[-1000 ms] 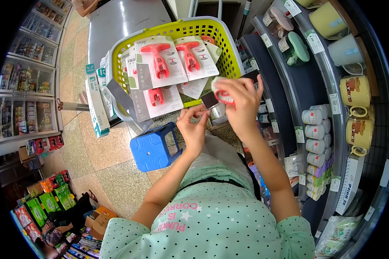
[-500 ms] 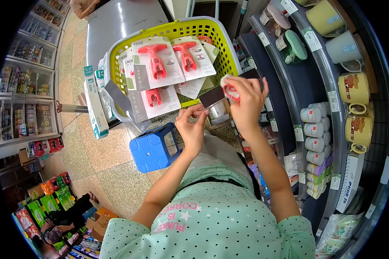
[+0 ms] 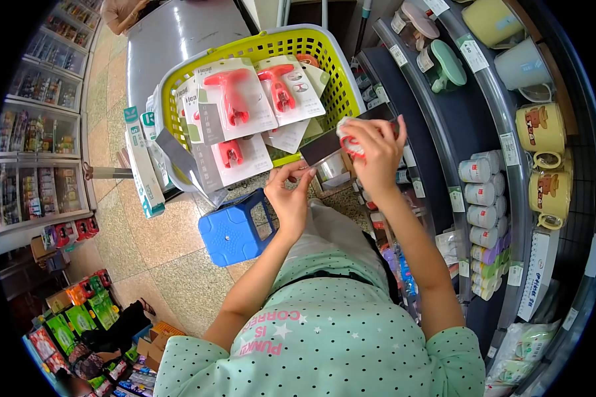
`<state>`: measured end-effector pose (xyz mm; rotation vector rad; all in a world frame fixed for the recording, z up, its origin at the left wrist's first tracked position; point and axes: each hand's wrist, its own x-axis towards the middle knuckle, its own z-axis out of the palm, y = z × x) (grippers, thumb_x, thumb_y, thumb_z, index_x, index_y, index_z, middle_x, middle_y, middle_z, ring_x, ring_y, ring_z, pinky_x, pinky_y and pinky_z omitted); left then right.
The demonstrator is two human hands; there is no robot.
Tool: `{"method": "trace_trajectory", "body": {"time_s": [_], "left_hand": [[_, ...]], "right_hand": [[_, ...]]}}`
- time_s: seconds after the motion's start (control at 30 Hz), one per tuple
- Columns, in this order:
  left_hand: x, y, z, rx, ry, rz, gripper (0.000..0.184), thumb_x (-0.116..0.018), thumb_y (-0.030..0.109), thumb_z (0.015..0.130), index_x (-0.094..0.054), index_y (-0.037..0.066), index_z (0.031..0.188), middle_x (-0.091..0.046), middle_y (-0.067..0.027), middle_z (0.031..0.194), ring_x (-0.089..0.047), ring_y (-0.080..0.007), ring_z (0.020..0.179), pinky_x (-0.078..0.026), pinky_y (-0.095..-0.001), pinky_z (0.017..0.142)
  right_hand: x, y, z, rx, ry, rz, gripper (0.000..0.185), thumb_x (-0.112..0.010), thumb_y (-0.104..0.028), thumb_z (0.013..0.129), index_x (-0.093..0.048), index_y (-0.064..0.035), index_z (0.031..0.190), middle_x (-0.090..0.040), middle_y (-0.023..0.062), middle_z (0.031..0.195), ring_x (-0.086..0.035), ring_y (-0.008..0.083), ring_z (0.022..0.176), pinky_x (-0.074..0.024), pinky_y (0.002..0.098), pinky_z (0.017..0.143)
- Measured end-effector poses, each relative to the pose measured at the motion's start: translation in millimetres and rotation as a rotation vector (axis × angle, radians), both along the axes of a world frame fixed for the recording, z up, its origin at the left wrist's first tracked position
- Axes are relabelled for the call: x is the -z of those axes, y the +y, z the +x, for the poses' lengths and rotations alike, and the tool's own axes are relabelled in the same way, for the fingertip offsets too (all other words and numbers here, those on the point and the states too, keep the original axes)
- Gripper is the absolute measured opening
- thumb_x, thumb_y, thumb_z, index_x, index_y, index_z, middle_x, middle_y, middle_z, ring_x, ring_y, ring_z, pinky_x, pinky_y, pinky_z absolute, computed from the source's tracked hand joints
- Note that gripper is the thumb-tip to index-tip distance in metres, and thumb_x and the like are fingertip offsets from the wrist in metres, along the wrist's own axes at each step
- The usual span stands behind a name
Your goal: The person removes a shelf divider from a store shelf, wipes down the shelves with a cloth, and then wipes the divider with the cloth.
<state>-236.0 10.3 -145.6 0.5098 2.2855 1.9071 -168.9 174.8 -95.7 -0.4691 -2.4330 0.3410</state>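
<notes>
My left hand (image 3: 290,198) is closed in a pinch, thumb and forefinger at the near lower corner of a flat dark strip (image 3: 319,148). The strip slants up to the right and passes behind my right hand (image 3: 376,157). Curled fingers of that hand are closed around a small red-and-white item (image 3: 352,143), partly hidden, whose kind I cannot make out. Left of both hands, a yellow-green basket (image 3: 343,74) holds several carded packs with red T-shaped tools, among them a front pack (image 3: 235,96).
A blue step stool (image 3: 228,235) stands on the tiled floor below the basket. Shelves on the right hold yellow mugs (image 3: 540,129), white rolls (image 3: 475,171) and a green brush (image 3: 448,65). Long white-and-teal boxes (image 3: 144,169) lean left of the basket. Another person's arm (image 3: 120,20) shows at the top left.
The basket and packs sit slightly further left and lower in view. My right hand has shifted slightly left and turned a little, still around the red-and-white item. My left hand keeps its pinch.
</notes>
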Motion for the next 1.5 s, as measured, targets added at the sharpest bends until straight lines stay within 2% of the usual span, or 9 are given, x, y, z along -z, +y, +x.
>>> {"method": "trace_trajectory", "body": {"time_s": [0.27, 0.47, 0.5, 0.63, 0.97, 1.07, 1.1, 1.27, 1.5], "left_hand": [[-4, 0, -1, -0.006, 0.023, -0.027, 0.018, -0.082, 0.004, 0.076, -0.073, -0.001, 0.091, -0.069, -0.0033, 0.075, -0.052, -0.0103, 0.07, -0.037, -0.0277, 0.069], [-5, 0, -1, -0.005, -0.013, -0.027, 0.019, -0.082, 0.005, 0.076, -0.073, -0.001, 0.091, -0.069, -0.0036, 0.077, -0.053, -0.0106, 0.071, -0.039, -0.0278, 0.071], [-6, 0, -1, -0.004, -0.034, -0.02, 0.019, -0.082, 0.005, 0.076, -0.073, -0.001, 0.091, -0.069, -0.0037, 0.077, -0.053, -0.0107, 0.072, -0.04, -0.0279, 0.071], [-5, 0, -2, -0.002, 0.009, -0.04, 0.018, -0.082, 0.005, 0.076, -0.073, -0.001, 0.09, -0.069, -0.0036, 0.076, -0.052, -0.0111, 0.072, -0.04, -0.0277, 0.07], [-8, 0, -1, -0.012, -0.017, -0.035, 0.017, -0.082, 0.005, 0.076, -0.073, -0.001, 0.089, -0.069, -0.0032, 0.075, -0.048, -0.0109, 0.071, -0.04, -0.027, 0.068], [-8, 0, -3, -0.011, -0.009, -0.05, 0.017, -0.081, 0.004, 0.076, -0.073, -0.001, 0.09, -0.069, -0.0028, 0.075, -0.048, -0.0104, 0.07, -0.04, -0.0265, 0.068], [-8, 0, -3, -0.009, 0.001, -0.065, 0.017, -0.081, 0.004, 0.076, -0.073, -0.001, 0.09, -0.069, -0.0027, 0.075, -0.048, -0.0102, 0.07, -0.04, -0.0263, 0.068], [-10, 1, -2, -0.011, -0.038, -0.043, 0.017, -0.081, 0.004, 0.076, -0.073, -0.001, 0.09, -0.069, -0.0026, 0.076, -0.048, -0.0095, 0.07, -0.04, -0.026, 0.068], [-12, 0, -1, -0.011, -0.004, -0.058, 0.017, -0.081, 0.004, 0.077, -0.072, -0.002, 0.089, -0.069, -0.0028, 0.075, -0.048, -0.0095, 0.07, -0.04, -0.0261, 0.068]], "right_hand": [[-5, 33, 5, 0.229, 0.048, 0.019, 0.04, -0.069, 0.005, 0.067, -0.073, -0.0171, 0.1, -0.071, -0.0056, 0.111, -0.059, 0.0189, 0.107, -0.0154, 0.0561, 0.117], [-14, -31, 4, -0.043, -0.049, -0.063, 0.041, -0.07, 0.004, 0.066, -0.073, -0.0176, 0.1, -0.071, -0.0057, 0.111, -0.06, 0.0181, 0.107, -0.0151, 0.061, 0.117], [-10, -36, 2, -0.034, -0.013, -0.071, 0.04, -0.066, 0.007, 0.066, -0.073, -0.0151, 0.098, -0.072, -0.0039, 0.109, -0.061, 0.0206, 0.105, -0.0167, 0.0581, 0.117], [-5, -11, 6, 0.027, -0.023, -0.044, 0.037, -0.07, 0.003, 0.068, -0.073, -0.017, 0.098, -0.071, -0.0059, 0.11, -0.059, 0.0182, 0.108, -0.0171, 0.0602, 0.115], [19, 86, 21, 0.334, -0.011, 0.111, 0.042, -0.067, 0.007, 0.067, -0.074, -0.0194, 0.099, -0.071, -0.0078, 0.112, -0.059, 0.0181, 0.108, -0.0201, 0.0543, 0.116], [9, 89, 27, 0.43, 0.041, 0.109, 0.043, -0.063, 0.006, 0.071, -0.075, -0.0211, 0.103, -0.072, -0.0079, 0.112, -0.061, 0.018, 0.109, -0.0229, 0.0503, 0.115], [4, 85, 28, 0.412, 0.085, 0.095, 0.045, -0.066, 0.008, 0.066, -0.074, -0.0202, 0.101, -0.071, -0.0081, 0.114, -0.06, 0.0178, 0.11, -0.0199, 0.0533, 0.116], [-10, 38, 23, 0.181, 0.054, 0.039, 0.045, -0.066, 0.009, 0.065, -0.074, -0.0191, 0.1, -0.071, -0.0066, 0.111, -0.059, 0.0181, 0.11, -0.0165, 0.0562, 0.117], [14, 72, 16, 0.239, -0.011, 0.095, 0.041, -0.067, 0.008, 0.067, -0.073, -0.0169, 0.098, -0.071, -0.0061, 0.111, -0.059, 0.0195, 0.107, -0.019, 0.0562, 0.116]]}}
